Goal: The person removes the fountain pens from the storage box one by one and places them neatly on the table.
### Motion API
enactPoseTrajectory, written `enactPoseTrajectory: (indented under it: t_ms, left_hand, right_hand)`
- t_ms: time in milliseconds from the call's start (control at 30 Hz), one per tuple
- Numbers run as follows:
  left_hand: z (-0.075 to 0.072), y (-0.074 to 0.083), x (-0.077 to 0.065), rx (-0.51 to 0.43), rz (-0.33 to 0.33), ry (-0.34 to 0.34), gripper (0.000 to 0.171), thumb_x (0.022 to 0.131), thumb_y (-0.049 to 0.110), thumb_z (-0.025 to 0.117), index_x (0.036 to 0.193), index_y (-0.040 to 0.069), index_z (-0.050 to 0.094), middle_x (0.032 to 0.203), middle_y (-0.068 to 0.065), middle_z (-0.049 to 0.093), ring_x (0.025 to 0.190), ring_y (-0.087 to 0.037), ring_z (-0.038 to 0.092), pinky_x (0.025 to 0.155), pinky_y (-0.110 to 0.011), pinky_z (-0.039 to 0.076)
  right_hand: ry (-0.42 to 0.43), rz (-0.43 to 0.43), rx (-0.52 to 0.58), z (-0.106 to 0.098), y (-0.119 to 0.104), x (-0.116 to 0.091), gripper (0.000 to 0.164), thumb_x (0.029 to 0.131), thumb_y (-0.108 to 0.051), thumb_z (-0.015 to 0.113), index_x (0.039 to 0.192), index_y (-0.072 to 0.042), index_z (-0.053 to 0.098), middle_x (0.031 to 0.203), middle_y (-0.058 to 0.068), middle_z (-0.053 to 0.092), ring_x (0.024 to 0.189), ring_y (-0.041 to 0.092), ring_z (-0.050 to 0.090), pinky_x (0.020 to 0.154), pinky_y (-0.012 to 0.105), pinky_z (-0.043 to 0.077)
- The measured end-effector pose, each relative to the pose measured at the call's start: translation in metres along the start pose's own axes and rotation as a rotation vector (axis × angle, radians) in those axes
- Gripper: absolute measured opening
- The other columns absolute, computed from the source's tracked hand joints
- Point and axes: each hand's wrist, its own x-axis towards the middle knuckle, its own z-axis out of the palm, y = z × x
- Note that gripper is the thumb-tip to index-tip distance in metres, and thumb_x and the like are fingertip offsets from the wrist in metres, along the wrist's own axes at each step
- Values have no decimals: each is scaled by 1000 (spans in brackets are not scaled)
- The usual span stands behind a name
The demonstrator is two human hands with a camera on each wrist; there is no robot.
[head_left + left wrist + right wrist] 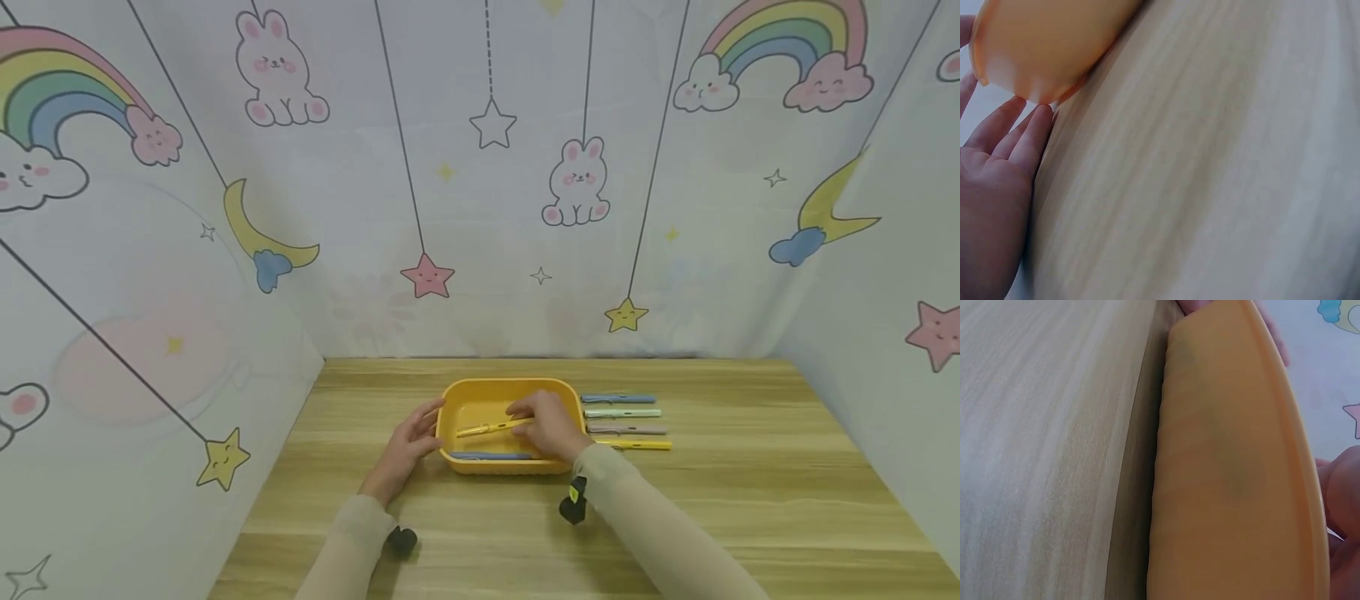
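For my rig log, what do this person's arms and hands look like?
Both sleeves are long and pale beige, each with a small black device at its end; the right device bears a yellow mark. Left hand and right hand are ungloved.

Sunny yellow-orange between two hands, pastel prints beyond them.
Over here, the tray (510, 382) between the left hand (408, 448) and the right hand (553, 425) is plain yellow-orange; the pen (476, 431) at the right hand's fingers is yellow, and a slim pen (491, 456) below and left of that hand is blue. Right of the same hand I see a blue pen (622, 399), a mint pen (626, 413), a mauve-grey pen (633, 430) and a bright yellow pen (641, 445). Beneath both hands the tabletop (480, 533) is yellow-brown with streaky grain; the sleeves (652, 508) behind them are cream. Beyond them, white cloth (495, 200) carries multicoloured rainbows, white-and-pink bunnies, pink and yellow stars.
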Motion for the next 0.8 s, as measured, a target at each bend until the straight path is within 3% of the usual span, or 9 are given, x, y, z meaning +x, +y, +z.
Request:
enactPoseTrajectory:
  t_ms: [267,467,600,800]
  left_hand:
    - [0,1,-2,-12,-1,-4,66,97,0,66,159,13,44,166,-18,39,152,-36,38,115,-35,42]
    - [0,1,1,6,20,-6,67,97,1,65,159,9,43,166,-20,38,153,-40,36,118,-41,39]
    - [0,1,1,-4,15,0,67,96,1,66,159,9,44,165,-19,39,153,-39,37,114,-31,43]
    - [1,1,0,-6,4,8,67,95,1,66,158,11,45,166,-16,40,152,-35,38,112,-26,42]
  right_hand:
    - [60,26,91,-1,1,-4,30,91,-3,79,121,-5,78,116,9,78,107,27,74,89,42,62]
    - [110,22,90,-3,3,-4,20,91,-4,79,111,-6,82,109,11,80,89,20,76,74,34,62]
    - [145,46,98,-4,2,-5,17,90,-6,81,105,-11,85,105,7,81,87,16,73,72,32,60]
    - [172,102,216,-7,2,-6,12,89,-7,83,100,-11,86,101,6,80,71,14,58,58,26,47]
